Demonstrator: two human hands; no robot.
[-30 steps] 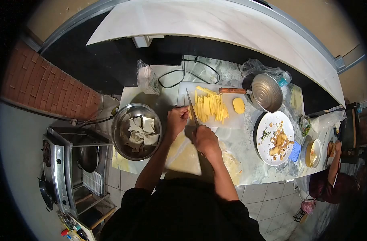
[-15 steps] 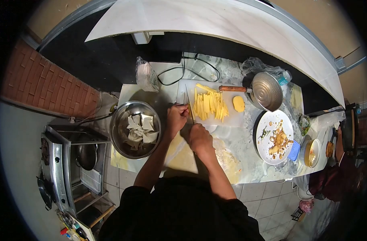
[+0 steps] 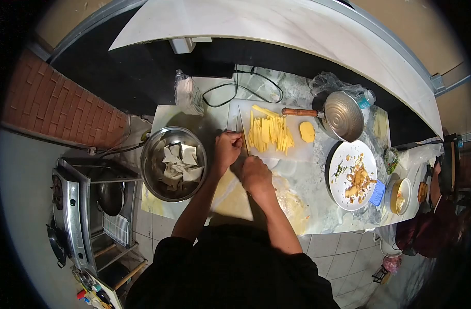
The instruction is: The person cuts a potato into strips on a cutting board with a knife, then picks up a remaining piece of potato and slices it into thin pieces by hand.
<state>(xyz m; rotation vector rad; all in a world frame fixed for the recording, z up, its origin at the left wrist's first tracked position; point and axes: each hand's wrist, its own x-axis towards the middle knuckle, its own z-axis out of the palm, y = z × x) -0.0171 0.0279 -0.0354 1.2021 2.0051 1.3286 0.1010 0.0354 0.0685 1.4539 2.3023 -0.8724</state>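
My right hand is closed round the handle of a kitchen knife, whose thin blade points away from me over the left part of a white cutting board. Close to the blade's left side is my left hand, fingers curled and pressed together at the board's edge. Whatever those fingers pin down is hidden. Just right of the knife lies a pile of yellow potato strips. A cut potato piece rests on the board farther right.
Left of my hands stands a steel bowl with pale, flat pieces inside. A saucepan sits at the back right, its wooden handle reaching over the board. A white plate holds peelings. A black cable loops behind the board.
Both hands and the knife keep nearly the same place and grip. The whole view has shifted only slightly.
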